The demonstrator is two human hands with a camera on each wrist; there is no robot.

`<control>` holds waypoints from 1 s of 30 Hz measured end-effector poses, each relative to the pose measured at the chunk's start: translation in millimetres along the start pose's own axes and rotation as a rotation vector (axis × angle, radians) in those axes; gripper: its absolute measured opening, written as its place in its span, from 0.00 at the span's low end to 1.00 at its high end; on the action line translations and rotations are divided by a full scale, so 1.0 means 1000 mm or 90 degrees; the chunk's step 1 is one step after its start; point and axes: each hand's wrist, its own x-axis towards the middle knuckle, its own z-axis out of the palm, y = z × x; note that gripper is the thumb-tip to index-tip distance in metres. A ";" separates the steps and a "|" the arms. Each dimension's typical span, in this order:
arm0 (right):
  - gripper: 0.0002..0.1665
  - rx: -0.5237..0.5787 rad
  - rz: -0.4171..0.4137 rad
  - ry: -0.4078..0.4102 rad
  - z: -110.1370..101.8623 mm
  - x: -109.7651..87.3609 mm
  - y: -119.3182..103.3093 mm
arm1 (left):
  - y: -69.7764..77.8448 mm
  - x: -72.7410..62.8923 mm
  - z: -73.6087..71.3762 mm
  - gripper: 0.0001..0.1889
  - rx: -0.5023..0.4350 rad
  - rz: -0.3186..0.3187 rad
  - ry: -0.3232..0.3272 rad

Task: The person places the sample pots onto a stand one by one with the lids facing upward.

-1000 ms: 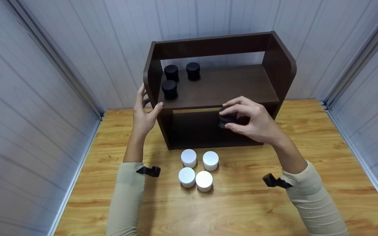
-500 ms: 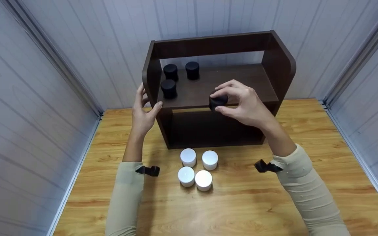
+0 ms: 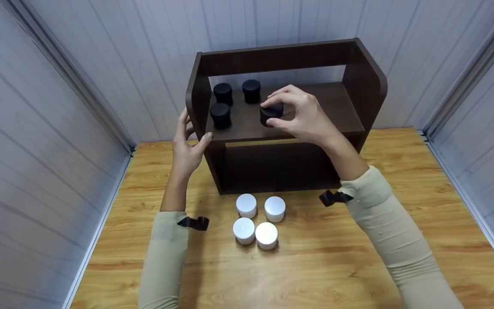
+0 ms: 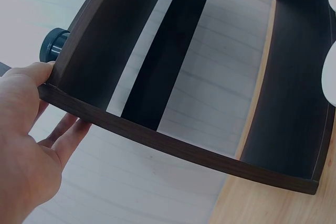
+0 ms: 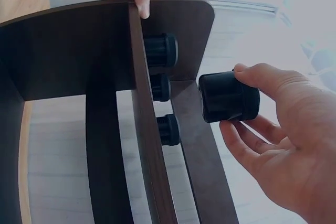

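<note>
My right hand (image 3: 306, 116) pinches a black lidded jar (image 3: 269, 116) between thumb and fingers, over the upper board of a dark brown shelf unit (image 3: 337, 105). The right wrist view shows that jar (image 5: 223, 98) apart from the board. Behind and left of it on the board stand three similar black jars, one in the back corner (image 3: 222, 93), one beside it (image 3: 251, 91) and one nearer the front (image 3: 220, 116). At the unit's left side, my left hand (image 3: 187, 152) grips the side panel, thumb at the front edge and fingers around the outside.
Several white lidded jars (image 3: 246, 205) stand grouped on the wood-grain table (image 3: 315, 266) in front of the unit. The lower compartment (image 3: 268, 169) lies below the upper board. Pale panelled walls (image 3: 58, 141) enclose the table at the back and both sides.
My right hand has lifted the black jar from in front of the lower compartment, up and leftward over the upper board. The left hand stays at the side panel.
</note>
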 end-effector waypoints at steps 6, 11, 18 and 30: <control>0.19 -0.030 0.008 -0.014 0.006 0.017 0.006 | 0.002 0.000 0.001 0.43 0.000 0.000 -0.002; 0.19 -0.029 0.017 -0.001 0.013 0.028 0.012 | 0.001 0.001 0.000 0.43 -0.003 0.004 -0.003; 0.18 0.003 0.024 0.052 0.031 0.038 0.026 | -0.001 0.000 0.000 0.42 -0.004 0.002 -0.001; 0.19 0.019 0.044 0.101 0.053 0.037 0.046 | 0.001 -0.001 0.002 0.43 -0.004 -0.004 -0.001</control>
